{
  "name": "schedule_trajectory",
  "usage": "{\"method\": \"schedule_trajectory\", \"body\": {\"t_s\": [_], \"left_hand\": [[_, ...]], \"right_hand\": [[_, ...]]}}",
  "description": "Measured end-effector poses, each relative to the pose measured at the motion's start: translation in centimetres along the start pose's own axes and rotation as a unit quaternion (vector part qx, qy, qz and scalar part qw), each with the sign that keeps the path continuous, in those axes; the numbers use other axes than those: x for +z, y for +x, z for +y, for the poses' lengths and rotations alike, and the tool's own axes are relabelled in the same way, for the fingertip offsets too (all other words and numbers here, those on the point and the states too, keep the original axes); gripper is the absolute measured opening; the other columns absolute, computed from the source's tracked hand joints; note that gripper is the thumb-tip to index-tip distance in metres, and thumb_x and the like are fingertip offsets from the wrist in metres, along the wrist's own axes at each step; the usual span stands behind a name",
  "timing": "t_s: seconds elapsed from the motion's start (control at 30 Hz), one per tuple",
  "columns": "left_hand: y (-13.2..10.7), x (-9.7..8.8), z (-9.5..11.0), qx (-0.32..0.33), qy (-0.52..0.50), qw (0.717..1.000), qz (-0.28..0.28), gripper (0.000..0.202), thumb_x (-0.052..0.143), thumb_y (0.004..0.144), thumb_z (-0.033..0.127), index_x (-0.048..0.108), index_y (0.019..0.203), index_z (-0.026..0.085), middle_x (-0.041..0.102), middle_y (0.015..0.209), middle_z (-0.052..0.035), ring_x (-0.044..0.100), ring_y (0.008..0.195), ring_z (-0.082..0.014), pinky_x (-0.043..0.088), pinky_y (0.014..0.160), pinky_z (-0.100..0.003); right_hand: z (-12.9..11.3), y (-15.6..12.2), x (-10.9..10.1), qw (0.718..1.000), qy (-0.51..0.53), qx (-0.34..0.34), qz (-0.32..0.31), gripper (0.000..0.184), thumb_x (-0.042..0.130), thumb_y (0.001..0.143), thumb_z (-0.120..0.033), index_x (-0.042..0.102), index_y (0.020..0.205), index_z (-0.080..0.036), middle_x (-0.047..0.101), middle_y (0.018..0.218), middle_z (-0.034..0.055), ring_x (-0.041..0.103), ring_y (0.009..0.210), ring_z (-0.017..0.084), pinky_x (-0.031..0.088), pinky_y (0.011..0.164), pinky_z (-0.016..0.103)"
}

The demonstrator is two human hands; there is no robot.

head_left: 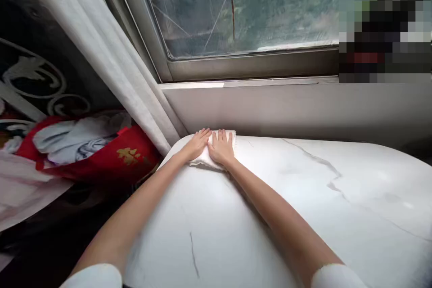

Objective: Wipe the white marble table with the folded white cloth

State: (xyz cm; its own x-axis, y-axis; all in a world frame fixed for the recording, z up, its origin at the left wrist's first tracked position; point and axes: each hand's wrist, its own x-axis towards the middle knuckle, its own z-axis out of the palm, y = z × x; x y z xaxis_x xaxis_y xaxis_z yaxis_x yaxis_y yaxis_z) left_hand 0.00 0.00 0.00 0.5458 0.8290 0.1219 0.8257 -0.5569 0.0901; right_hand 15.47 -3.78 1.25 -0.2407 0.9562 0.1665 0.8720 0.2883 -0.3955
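A folded white cloth [206, 160] lies flat on the white marble-patterned table [290, 202], close to its far left corner. Both arms reach forward across the tabletop to it. My left hand [197, 145] rests on the cloth's left side with its fingers stretched out toward the right. Beside it, my right hand [221, 148] presses flat on the cloth, fingers spread and pointing to the window. Neither hand wraps round the cloth; both palms are down on it.
Behind the table's far edge is a low wall under a window [253, 13]. A pale curtain [111, 45] hangs at the left. Left of the table stands a red bag [135, 153] filled with clothes, near a white scrollwork frame [33, 76]. A pixelated patch covers the upper right.
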Motion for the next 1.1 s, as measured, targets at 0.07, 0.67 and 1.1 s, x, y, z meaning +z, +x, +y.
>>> {"method": "schedule_trajectory", "body": {"t_s": [0.07,0.67,1.1], "left_hand": [[-2.1,-0.4,0.0,-0.01,-0.015,1.0,-0.013,0.053,0.015,0.097,0.027,0.028,0.143,0.004,0.021,0.152,-0.0139,0.01,0.141,-0.0219,0.014,0.114,-0.042],[-26.7,-3.7,5.8,-0.122,0.036,0.992,0.006,0.048,0.014,0.1,0.029,0.013,0.148,0.027,0.023,0.152,-0.0035,0.02,0.139,-0.0214,0.027,0.109,-0.045],[-3.0,-0.9,-1.9,-0.139,0.069,0.987,0.03,0.051,0.021,0.095,0.025,0.029,0.144,0.014,0.021,0.153,-0.009,0.014,0.141,-0.0258,0.016,0.111,-0.051]], "right_hand": [[-1.5,-1.5,0.4,1.0,0.014,0.0,0.003,0.058,0.025,0.096,-0.036,0.028,0.143,-0.003,0.02,0.151,0.0214,0.008,0.141,0.028,-0.003,0.111,0.048],[-13.0,-18.3,-0.7,0.939,0.244,-0.162,-0.182,0.073,0.039,0.091,-0.039,0.013,0.146,0.0,0.004,0.151,0.0251,-0.011,0.138,0.032,-0.006,0.109,0.058],[-4.2,1.7,3.0,0.997,0.027,-0.074,0.02,0.054,0.02,0.097,-0.033,0.032,0.142,-0.004,0.03,0.149,0.0163,0.02,0.139,0.023,0.005,0.112,0.048]]}}
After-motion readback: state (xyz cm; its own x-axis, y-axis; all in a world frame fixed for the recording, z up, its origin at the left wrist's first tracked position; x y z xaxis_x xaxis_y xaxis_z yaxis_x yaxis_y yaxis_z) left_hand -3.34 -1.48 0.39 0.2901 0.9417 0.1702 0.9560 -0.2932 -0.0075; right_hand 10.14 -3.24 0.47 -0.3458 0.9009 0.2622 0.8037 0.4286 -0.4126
